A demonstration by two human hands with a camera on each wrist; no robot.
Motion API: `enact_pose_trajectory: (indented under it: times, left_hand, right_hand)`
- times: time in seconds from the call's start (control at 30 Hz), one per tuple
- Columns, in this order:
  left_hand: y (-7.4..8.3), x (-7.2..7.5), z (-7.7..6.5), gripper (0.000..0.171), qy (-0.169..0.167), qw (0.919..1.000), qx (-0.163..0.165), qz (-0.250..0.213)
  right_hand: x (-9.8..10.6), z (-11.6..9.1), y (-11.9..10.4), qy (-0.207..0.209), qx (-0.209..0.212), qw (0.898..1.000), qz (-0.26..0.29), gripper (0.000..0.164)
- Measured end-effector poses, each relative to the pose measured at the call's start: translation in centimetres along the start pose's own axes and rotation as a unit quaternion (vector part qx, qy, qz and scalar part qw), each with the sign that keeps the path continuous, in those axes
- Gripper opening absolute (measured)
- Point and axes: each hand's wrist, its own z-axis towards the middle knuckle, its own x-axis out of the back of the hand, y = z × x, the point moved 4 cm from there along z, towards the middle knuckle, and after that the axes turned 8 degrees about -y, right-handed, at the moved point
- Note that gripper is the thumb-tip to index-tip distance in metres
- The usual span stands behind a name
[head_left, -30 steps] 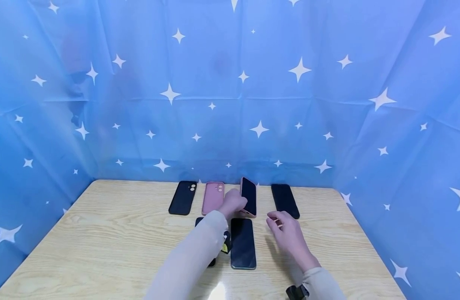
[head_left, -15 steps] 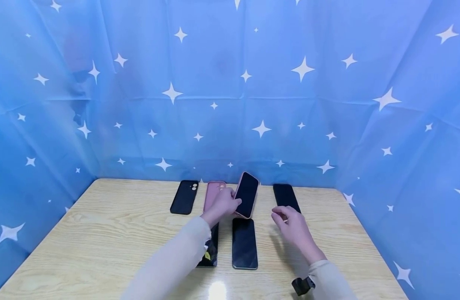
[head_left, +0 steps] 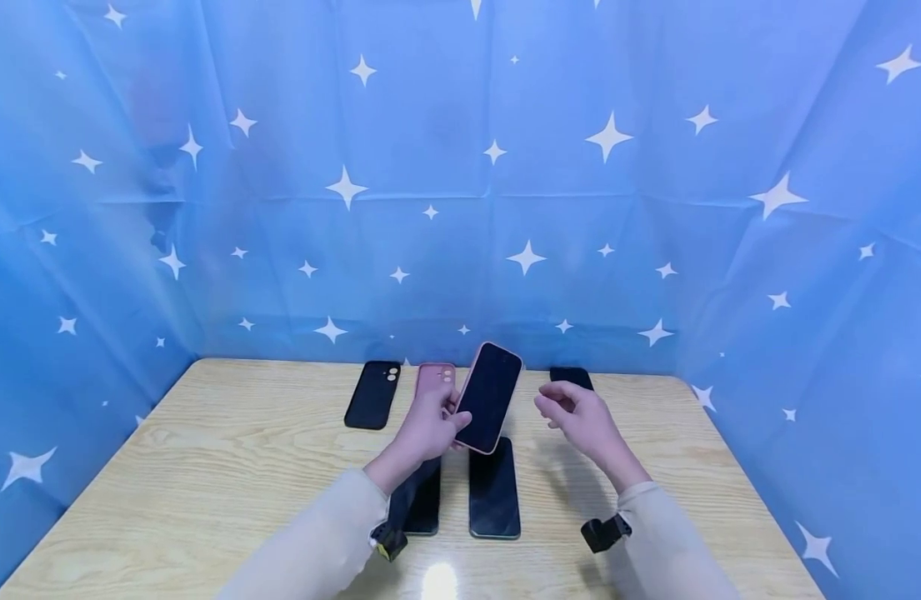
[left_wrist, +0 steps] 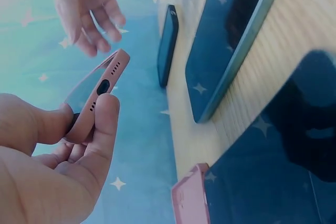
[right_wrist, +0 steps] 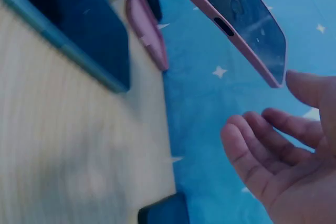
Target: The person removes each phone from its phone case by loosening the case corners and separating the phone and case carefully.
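Pink-cased phone [head_left: 493, 393] drawn nearer

The left hand [head_left: 426, 428] had brought it closer, thumb and fingers pinching its lower end at the hand's two o'clock. That seemingly put it within easier reach of the right hand [head_left: 586, 422] (loosely curved, holding nothing) at the phone's three o'clock.
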Motion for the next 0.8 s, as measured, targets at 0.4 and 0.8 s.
enact_pose_trajectory:
  times: [0.4, 0.8]
  left_hand:
    - [0.6, -0.8, -2.5, 0.012, 0.017, 0.9962, -0.042, -0.074]
    - [0.1, -1.8, -3.2, 0.011, 0.025, 0.9907, -0.044, -0.127]
  right_hand:
    - [-1.7, 2.5, -1.9, -0.028, -0.020, 0.971, 0.238, 0.043]
    - [-3.2, 2.9, -2.6, 0.116, -0.012, 0.958, 0.260, 0.038]
